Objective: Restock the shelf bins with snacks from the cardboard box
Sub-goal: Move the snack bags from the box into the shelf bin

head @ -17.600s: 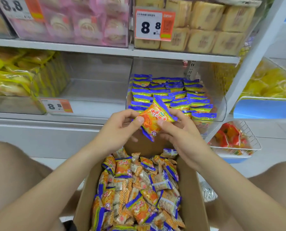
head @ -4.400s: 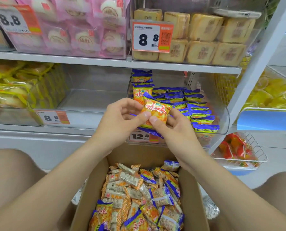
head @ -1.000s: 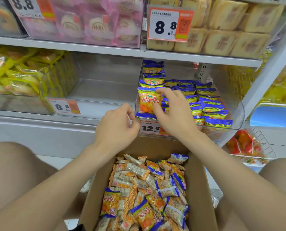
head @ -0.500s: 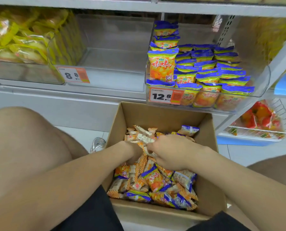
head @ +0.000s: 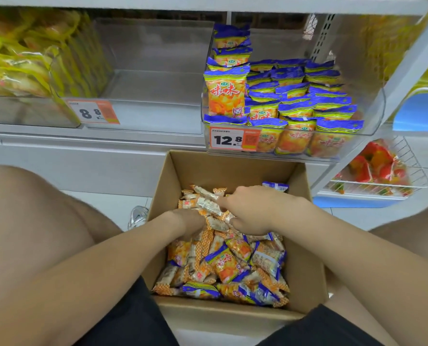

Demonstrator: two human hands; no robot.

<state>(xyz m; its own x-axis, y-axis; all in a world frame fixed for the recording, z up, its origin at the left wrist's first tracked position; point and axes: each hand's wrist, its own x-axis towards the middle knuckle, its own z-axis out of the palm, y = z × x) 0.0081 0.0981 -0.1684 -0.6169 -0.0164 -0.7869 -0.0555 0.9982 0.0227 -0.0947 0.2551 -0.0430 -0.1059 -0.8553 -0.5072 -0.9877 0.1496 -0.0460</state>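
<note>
An open cardboard box [head: 233,168] stands on the floor between my knees, holding a heap of orange-and-blue snack packets [head: 223,263]. My left hand [head: 185,221] is pushed into the heap with its fingertips buried among the packets. My right hand [head: 255,211] hovers over the heap, index finger and thumb curled round a silvery packet [head: 211,208]. Above the box, a clear shelf bin [head: 373,116] holds rows of the same snacks [head: 295,108], with one packet standing upright at its front left [head: 224,92].
A 12.8 price tag [head: 233,139] hangs on the bin's front. To its left is a clear bin [head: 153,83] with an 8.8 tag [head: 93,112], then yellow packets [head: 20,58]. A wire basket of red packets [head: 378,171] sits low right. Crumpled plastic [head: 138,216] lies on the floor.
My right hand left a packet standing upright in the bin. Both hands dropped into the box and now work among the packets. My view tilted downward.
</note>
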